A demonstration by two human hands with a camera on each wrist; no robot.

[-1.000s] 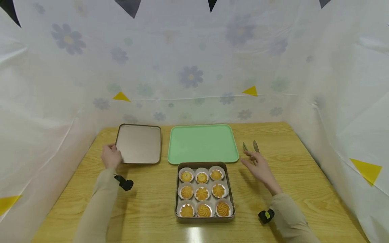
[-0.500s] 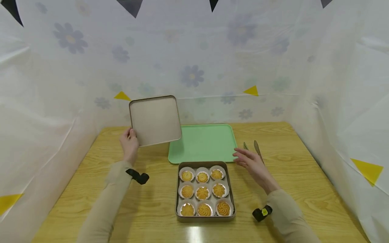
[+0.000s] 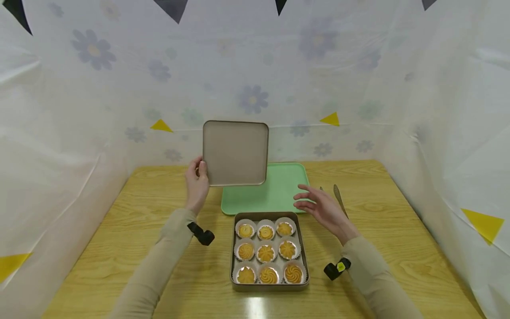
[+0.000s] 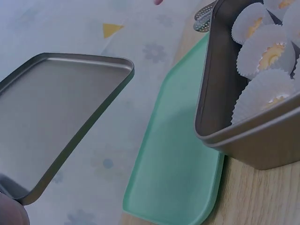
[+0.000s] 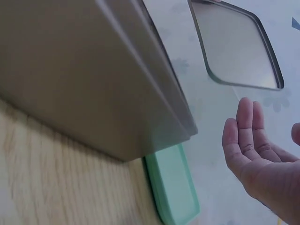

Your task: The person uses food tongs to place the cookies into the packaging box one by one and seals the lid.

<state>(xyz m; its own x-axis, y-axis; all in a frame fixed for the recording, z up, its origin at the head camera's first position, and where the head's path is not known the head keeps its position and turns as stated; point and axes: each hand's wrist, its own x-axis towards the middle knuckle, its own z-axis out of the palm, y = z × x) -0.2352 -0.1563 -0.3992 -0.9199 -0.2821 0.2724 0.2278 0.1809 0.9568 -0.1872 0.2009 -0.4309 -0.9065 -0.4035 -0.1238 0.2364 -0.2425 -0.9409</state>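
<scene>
A rectangular metal lid is raised above the table, its inside facing me. My left hand pinches it at the lower left edge, thumb in front. In the left wrist view the lid shows its rim, with only a fingertip at the corner. My right hand hovers right of the green tray, fingers spread and holding nothing; the right wrist view shows the same hand apart from the lid. In front stands the metal tin, holding rows of piped cookies in white paper cups.
Behind the tin lies a green tray, partly hidden by the lid. Metal tongs lie to its right, partly behind my right hand. White floral sheeting encloses the back and sides of the wooden table.
My left hand has lifted the lid off the table at the left and carried it rightward, partly over the tray. My right hand has moved left, away from the tongs.
</scene>
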